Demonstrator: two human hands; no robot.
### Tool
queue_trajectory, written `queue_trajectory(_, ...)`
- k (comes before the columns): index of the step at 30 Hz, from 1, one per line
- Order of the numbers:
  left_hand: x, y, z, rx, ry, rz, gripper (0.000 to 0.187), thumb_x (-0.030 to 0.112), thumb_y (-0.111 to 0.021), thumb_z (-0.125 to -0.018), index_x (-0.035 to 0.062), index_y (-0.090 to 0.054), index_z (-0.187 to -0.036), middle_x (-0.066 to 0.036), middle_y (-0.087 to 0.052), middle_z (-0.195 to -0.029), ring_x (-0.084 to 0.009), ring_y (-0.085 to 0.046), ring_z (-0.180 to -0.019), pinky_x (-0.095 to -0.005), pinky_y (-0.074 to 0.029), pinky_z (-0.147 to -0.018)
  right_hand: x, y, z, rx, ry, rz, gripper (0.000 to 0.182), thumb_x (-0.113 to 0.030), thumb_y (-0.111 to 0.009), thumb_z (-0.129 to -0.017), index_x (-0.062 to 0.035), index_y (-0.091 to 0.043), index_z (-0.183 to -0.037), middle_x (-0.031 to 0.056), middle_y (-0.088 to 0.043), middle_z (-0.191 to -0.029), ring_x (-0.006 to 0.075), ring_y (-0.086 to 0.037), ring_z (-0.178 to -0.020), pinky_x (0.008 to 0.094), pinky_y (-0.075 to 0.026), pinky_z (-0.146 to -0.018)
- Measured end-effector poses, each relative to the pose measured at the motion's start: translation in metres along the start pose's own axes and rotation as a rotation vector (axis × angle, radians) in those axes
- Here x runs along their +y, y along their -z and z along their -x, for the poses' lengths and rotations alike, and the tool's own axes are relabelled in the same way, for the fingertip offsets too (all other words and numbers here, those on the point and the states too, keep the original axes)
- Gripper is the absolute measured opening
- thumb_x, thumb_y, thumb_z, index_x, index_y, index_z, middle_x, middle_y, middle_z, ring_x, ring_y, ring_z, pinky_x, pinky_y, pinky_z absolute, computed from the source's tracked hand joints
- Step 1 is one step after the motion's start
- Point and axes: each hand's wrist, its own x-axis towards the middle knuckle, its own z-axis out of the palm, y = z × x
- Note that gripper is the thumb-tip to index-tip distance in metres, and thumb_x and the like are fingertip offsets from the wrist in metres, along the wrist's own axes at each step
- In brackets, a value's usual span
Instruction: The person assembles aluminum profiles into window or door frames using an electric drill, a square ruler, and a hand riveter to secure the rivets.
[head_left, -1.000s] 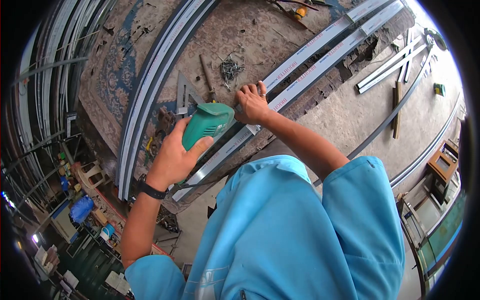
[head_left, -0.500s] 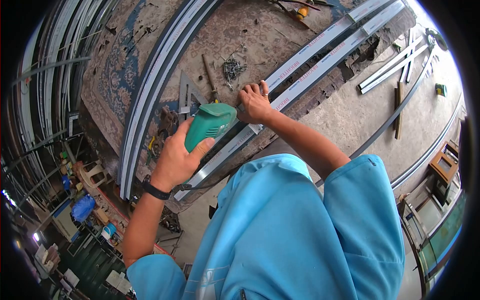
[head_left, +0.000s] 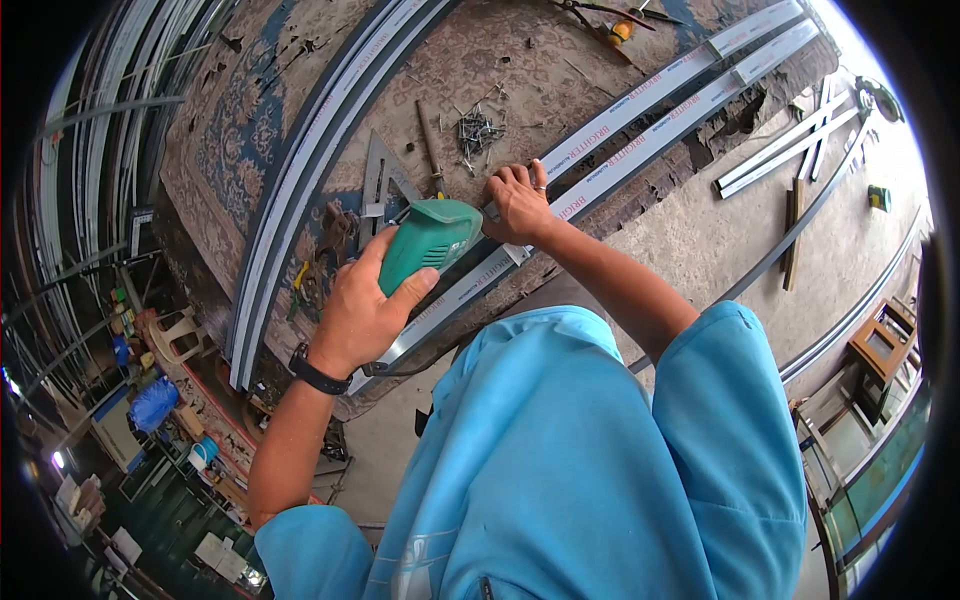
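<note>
My left hand (head_left: pixel 365 310), with a black band at the wrist, is wrapped around a green corded power tool (head_left: pixel 432 243). The tool's front end points toward my right hand, and its tip is hidden. My right hand (head_left: pixel 517 207), a ring on one finger, has its fingers bent over the aluminium profile (head_left: pixel 640 103) just ahead of the tool. A second aluminium profile (head_left: pixel 622 165) runs parallel on the near side, passing beneath my right wrist. Short cross pieces join the two. Both carry printed protective film.
Screws (head_left: pixel 478 130), a hammer (head_left: pixel 430 145) and a set square (head_left: pixel 378 180) lie on the carpeted table (head_left: pixel 540 75). More long profiles (head_left: pixel 330 130) cross its left side. A yellow tape measure (head_left: pixel 621 32) lies at the far edge. Metal lengths (head_left: pixel 790 150) rest on the floor at right.
The view has shifted slightly, so the table's contents appear moved a little. Both hands keep nearly the same position, the left still on the power tool and the right on the profile.
</note>
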Motion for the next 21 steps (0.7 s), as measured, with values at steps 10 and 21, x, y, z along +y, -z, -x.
queue_trajectory(10,-0.007,-0.009,0.003,0.058,-0.084,-0.003,0.066,0.037,-0.074,-0.099,-0.0044,-0.053,-0.145,-0.007,-0.07,-0.09,-0.0128,-0.067,-0.067,-0.0305,-0.056,-0.063,0.002,-0.001,0.0,-0.005,0.026,0.021,0.064,-0.046,-0.082,-0.076,-0.0038,-0.061,-0.119,0.017,-0.057,-0.125,0.0399,-0.044,-0.139,0.0721,-0.006,-0.122)
queue_trajectory(21,-0.002,-0.004,0.005,-0.049,-0.078,-0.199,0.066,0.036,-0.076,-0.097,-0.003,-0.051,-0.145,-0.028,-0.073,-0.112,-0.0412,-0.073,-0.106,-0.0463,-0.058,-0.091,0.008,-0.01,0.0,0.033,0.034,-0.015,0.069,-0.048,-0.082,-0.075,-0.0022,-0.061,-0.121,0.0181,-0.056,-0.133,0.0403,-0.041,-0.143,0.0703,-0.006,-0.123)
